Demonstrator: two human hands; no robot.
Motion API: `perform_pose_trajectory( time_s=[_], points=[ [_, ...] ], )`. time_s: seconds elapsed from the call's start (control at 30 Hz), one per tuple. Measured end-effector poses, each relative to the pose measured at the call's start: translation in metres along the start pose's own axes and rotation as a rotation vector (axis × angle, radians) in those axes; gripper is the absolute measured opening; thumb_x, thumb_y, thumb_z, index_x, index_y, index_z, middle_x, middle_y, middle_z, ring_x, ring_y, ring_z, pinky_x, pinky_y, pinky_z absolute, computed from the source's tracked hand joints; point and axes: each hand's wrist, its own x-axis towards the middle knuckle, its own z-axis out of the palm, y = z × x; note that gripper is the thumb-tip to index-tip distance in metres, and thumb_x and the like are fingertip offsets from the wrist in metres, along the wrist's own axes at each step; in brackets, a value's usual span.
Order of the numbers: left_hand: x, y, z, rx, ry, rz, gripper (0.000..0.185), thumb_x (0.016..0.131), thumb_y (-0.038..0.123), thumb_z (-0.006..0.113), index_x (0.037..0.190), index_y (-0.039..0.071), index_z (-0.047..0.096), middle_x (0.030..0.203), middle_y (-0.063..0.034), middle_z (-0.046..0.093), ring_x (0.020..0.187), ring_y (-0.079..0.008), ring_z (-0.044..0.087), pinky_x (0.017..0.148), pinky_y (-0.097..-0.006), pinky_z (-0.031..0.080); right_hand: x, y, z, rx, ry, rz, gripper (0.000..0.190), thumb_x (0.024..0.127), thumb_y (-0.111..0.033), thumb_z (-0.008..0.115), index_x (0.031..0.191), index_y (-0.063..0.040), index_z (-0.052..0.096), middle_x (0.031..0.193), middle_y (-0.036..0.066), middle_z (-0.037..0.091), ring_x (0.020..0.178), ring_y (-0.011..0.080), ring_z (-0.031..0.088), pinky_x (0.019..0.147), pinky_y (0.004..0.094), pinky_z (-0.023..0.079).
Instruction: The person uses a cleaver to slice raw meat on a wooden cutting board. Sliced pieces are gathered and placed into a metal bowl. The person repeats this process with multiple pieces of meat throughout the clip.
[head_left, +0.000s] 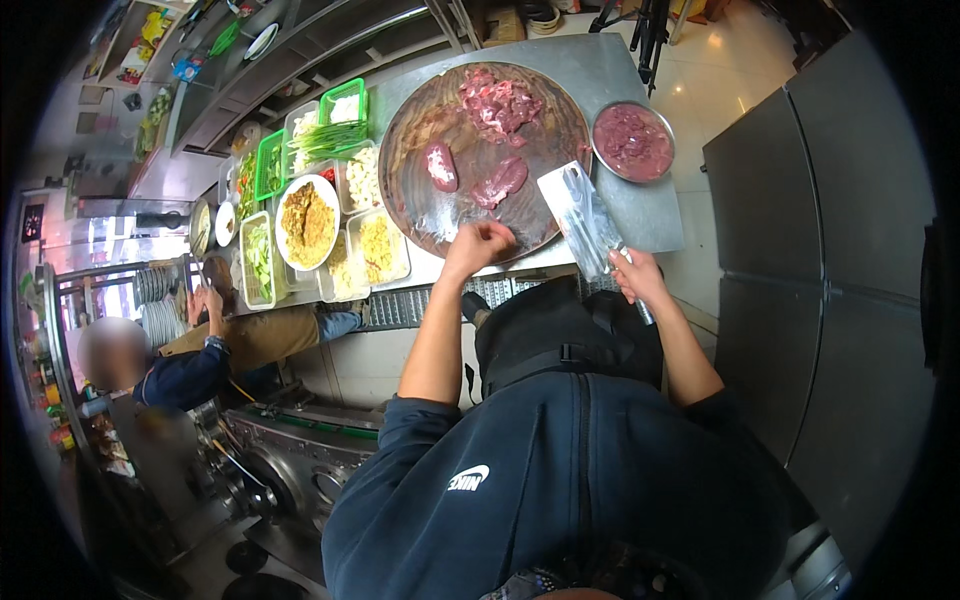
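My right hand (636, 276) grips the handle of a broad cleaver (577, 214), its blade tilted over the right front edge of a round wooden chopping block (420, 112). Over the block's near edge is my left hand (480, 246), fingers curled; whether it holds anything cannot be told. Just beyond it lie a flat piece of raw meat (500, 182) and, to the left, a smaller oval piece (441, 166). A heap of cut raw meat (499, 103) sits at the far side. Right of the block stands a metal bowl of sliced meat in reddish liquid (634, 142).
Left of the block are a plate of yellow-brown food (307, 223), plastic tubs of chopped food (379, 240) and green baskets (271, 165) on the metal table (600, 67). A co-worker (187, 367) stands at the far left. Grey cabinets (810, 247) rise at the right.
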Motion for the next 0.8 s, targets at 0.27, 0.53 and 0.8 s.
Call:
perform_pose_trajectory(
  time_s=[0.27, 0.53, 0.8],
  points=[
    [0.037, -0.002, 0.039, 0.492, 0.708, 0.116, 0.028, 0.09, 0.03, 0.084, 0.091, 0.004, 0.073, 0.09, -0.0194, 0.077, 0.086, -0.0415, 0.075, 0.079, -0.0524, 0.058, -0.004, 0.002, 0.01, 0.033, 0.015, 0.018, 0.041, 0.107, -0.043, 0.07, 0.099, -0.003, 0.062, 0.062, 0.0, 0.051, 0.04, 0.0085, 0.041, 0.037, 0.0302, 0.037],
    [0.045, 0.018, 0.036, 0.294, 0.817, 0.135, 0.02, 0.089, 0.02, 0.08, 0.089, 0.001, 0.075, 0.086, -0.0187, 0.077, 0.083, -0.037, 0.076, 0.079, -0.0483, 0.058, -0.008, 0.009, 0.003, 0.043, 0.006, 0.035, 0.039, 0.108, -0.041, 0.069, 0.098, -0.004, 0.062, 0.062, -0.002, 0.048, 0.041, 0.0068, 0.04, 0.037, 0.0281, 0.037],
    [0.055, 0.007, 0.054, -1.017, 0.451, -0.075, 0.006, 0.105, 0.009, 0.07, 0.103, 0.003, 0.069, 0.105, -0.0102, 0.077, 0.092, -0.0213, 0.077, 0.082, -0.0348, 0.068, -0.002, 0.008, 0.007, 0.056, -0.025, 0.016, 0.04, 0.108, -0.042, 0.069, 0.098, -0.004, 0.061, 0.062, -0.001, 0.049, 0.041, 0.0072, 0.041, 0.037, 0.0285, 0.037]
  ],
)
